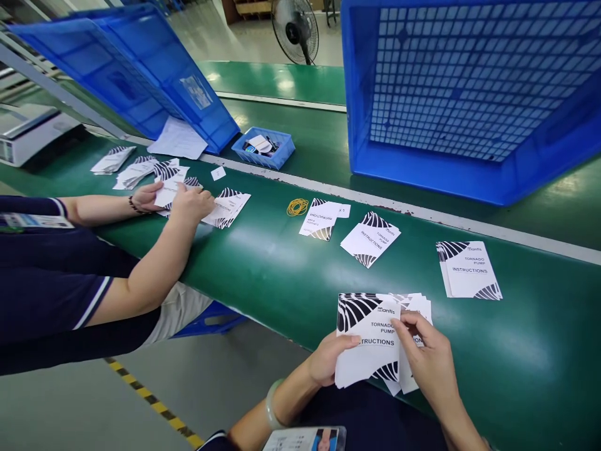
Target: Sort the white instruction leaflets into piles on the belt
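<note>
My left hand [331, 358] is closed around a stack of instruction booklets [366, 360], with the thumb on the top cover. The covers are white with black stripes and read "Tornado Pump Instructions". At the stack's right edge, my right hand [429, 351] pinches a booklet edge between thumb and fingers. More booklets [410, 376] lie fanned out behind and to the right of the held stack, partly covered by my right hand. Farther up the table sit a small booklet pile [474, 269] to the right and another pile [370, 238] near the middle.
A co-worker's hands [190, 203] handle similar booklets at left. Yellow rubber bands [297, 207] lie beside a booklet with a small white slip [344, 211]. Large blue crates [422, 181] stand along the back of the green table [267, 269], near a small blue basket [277, 160].
</note>
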The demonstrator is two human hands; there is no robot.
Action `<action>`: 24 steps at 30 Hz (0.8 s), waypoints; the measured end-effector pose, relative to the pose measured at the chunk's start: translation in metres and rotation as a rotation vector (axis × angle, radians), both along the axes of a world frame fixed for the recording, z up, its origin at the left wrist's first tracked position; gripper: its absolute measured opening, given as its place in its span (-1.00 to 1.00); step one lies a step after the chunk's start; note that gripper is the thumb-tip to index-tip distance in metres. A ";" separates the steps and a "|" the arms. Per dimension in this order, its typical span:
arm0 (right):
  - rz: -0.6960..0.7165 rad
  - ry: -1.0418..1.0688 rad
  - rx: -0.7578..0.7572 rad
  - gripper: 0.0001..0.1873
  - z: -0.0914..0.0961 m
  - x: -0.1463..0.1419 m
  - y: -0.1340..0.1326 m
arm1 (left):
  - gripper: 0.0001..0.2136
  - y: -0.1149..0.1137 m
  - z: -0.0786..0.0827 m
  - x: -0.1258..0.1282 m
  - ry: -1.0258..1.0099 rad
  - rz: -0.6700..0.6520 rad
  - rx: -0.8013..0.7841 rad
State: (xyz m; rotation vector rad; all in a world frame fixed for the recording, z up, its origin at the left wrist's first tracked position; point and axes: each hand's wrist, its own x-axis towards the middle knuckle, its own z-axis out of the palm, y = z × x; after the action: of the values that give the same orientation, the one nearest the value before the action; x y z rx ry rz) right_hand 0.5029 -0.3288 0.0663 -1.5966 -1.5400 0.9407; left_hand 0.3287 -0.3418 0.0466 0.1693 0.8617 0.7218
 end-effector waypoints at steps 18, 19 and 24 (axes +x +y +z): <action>-0.206 -0.140 -0.183 -0.54 -0.015 0.043 -0.012 | -0.56 0.013 0.009 -0.024 -0.170 0.009 0.118; -0.139 -0.103 -0.157 -0.58 -0.012 0.035 -0.011 | -0.57 0.010 0.006 -0.020 -0.111 0.000 0.083; 0.057 -0.099 -0.109 -0.75 0.002 0.002 -0.006 | -0.57 -0.004 0.003 -0.003 0.074 -0.015 -0.018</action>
State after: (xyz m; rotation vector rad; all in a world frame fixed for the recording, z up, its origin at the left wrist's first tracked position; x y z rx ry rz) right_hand 0.5051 -0.3347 0.0684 -1.7065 -1.6335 1.0054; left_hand 0.3261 -0.3454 0.0494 0.1871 0.9364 0.6966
